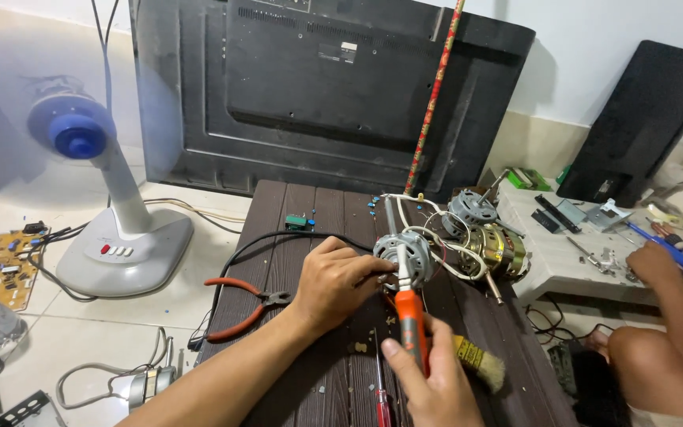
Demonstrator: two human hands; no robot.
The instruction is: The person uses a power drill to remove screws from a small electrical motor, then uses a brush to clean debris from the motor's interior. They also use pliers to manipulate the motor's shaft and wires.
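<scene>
Motors: three; left hand (333, 285) steadies one (405, 251), right grip (428, 379) closed round one screwdriver (410, 316).

Near centre, the soldering iron (411, 326) has an orange handle; the motor (405, 251) is grey with white wires; the counter (310, 237) is dark brown, striped in planks; left, the pliers (243, 304) have orange grips; the fan (112, 205) is white with a blue hub; the brush (480, 360) has pale bristles.

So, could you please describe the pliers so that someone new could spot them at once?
Start at the dark slatted table in front of the big black panel. On its left edge, beside the left hand, lie the pliers. Their orange handles, spread open over the edge, set them apart from the red screwdriver.
</scene>
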